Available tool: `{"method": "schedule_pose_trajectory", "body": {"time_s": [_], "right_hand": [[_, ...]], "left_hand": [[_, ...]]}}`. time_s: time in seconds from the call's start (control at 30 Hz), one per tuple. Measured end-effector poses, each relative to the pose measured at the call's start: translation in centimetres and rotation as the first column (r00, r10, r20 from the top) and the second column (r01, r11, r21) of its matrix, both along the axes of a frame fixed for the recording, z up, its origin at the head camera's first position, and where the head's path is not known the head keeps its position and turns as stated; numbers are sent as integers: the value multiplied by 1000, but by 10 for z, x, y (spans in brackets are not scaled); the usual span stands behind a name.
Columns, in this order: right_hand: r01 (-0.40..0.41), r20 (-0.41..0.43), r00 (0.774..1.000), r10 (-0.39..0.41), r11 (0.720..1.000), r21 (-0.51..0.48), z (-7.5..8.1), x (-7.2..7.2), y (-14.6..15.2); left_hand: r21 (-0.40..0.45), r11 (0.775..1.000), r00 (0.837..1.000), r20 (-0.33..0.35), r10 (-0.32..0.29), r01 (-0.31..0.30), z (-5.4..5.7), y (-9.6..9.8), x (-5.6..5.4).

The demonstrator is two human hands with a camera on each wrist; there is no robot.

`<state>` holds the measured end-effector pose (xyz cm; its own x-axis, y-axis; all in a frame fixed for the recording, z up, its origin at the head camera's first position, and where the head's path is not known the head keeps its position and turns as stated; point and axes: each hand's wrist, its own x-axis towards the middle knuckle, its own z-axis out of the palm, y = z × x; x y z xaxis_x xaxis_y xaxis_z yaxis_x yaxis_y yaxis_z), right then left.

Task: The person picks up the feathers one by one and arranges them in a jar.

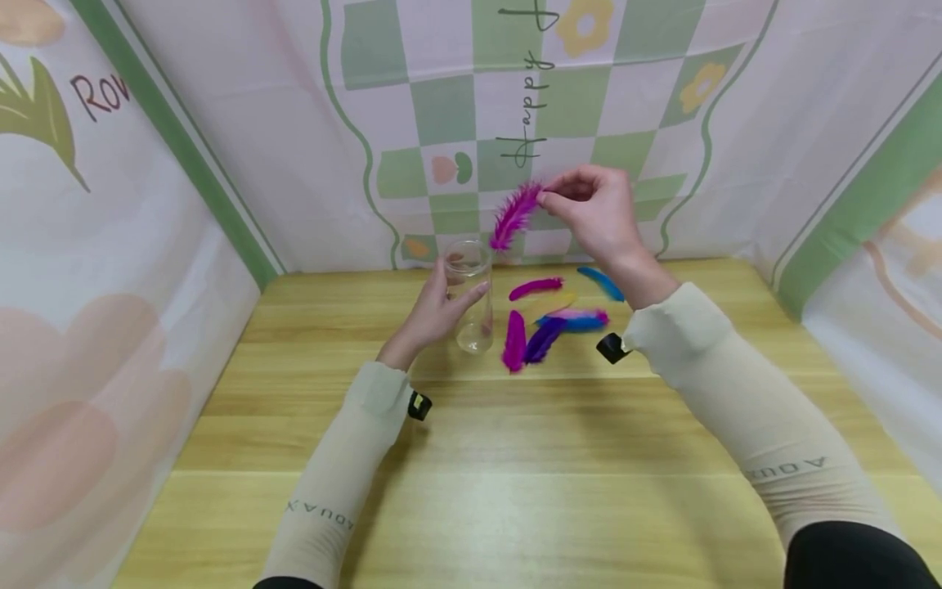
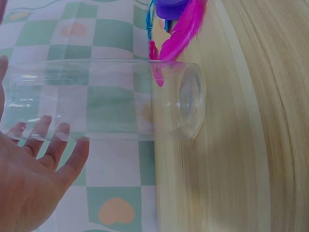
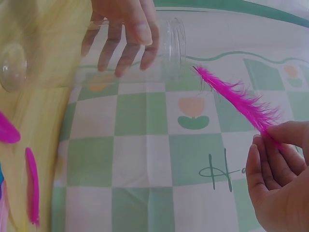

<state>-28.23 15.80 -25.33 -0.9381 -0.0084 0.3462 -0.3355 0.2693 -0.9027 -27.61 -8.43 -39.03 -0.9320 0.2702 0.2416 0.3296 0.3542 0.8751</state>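
Observation:
A clear, tall jar [image 1: 473, 331] stands upright on the table, its mouth uncovered. My left hand [image 1: 430, 311] holds it near the top, thumb on the near side and fingers behind, as the right wrist view shows through the clear wall. Up and to the right, my right hand [image 1: 603, 214] pinches a fluffy magenta feather [image 3: 234, 99] by one end between thumb and fingers. The feather's bare quill tip points down toward the jar's mouth, just outside the rim and apart from it.
Right of the jar lie several loose feathers: magenta ones [image 1: 514, 339] [image 1: 535, 288], a purple one [image 1: 543, 342], blue ones [image 1: 586, 322] [image 1: 602, 282] and a pale yellow one [image 1: 553, 306]. A printed cloth [image 1: 449, 114] hangs behind the wooden table [image 1: 471, 491].

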Motion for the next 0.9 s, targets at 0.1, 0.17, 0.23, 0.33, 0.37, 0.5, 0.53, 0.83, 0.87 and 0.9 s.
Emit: {"method": "schedule_pose_trajectory", "body": {"time_s": [0.1, 0.17, 0.23, 0.33, 0.37, 0.5, 0.53, 0.83, 0.87, 0.9], "right_hand": [[-4, -14, 1000, 4, 1000, 0, 0, 0, -3], [-5, -21, 1000, 5, 1000, 3, 0, 0, -5], [-6, -27, 1000, 6, 1000, 5, 0, -1, -6], [-2, -41, 999, 3, 1000, 9, -1, -1, -9], [-3, -46, 999, 4, 1000, 8, -2, -2, -10], [-9, -69, 998, 10, 1000, 9, -6, -3, -13], [-11, -70, 998, 11, 1000, 9, -6, -3, -13], [-30, -60, 998, 34, 998, 57, -12, -2, -15], [-33, -59, 998, 37, 998, 61, -13, -2, -14], [-37, -59, 997, 41, 997, 64, -13, -2, -14]], "left_hand": [[2, 1000, 1000, 4, 4, -4, 0, 0, 0], [6, 1000, 1000, 5, 4, -4, 0, 0, 0], [10, 1000, 1000, 4, 2, -2, 0, 0, -1], [11, 1000, 1000, -1, -3, 3, 0, -1, -2], [11, 1000, 1000, -3, -5, 5, 0, -1, -2], [10, 1000, 1000, -7, -7, 7, 0, -1, -3], [11, 1000, 1000, -7, -8, 8, 0, -1, -3], [12, 1000, 1000, 6, -16, 16, 0, -1, -2], [10, 1000, 1000, 7, -15, 15, 0, -1, -2], [10, 1000, 1000, 8, -16, 16, 0, -2, -2]]}}
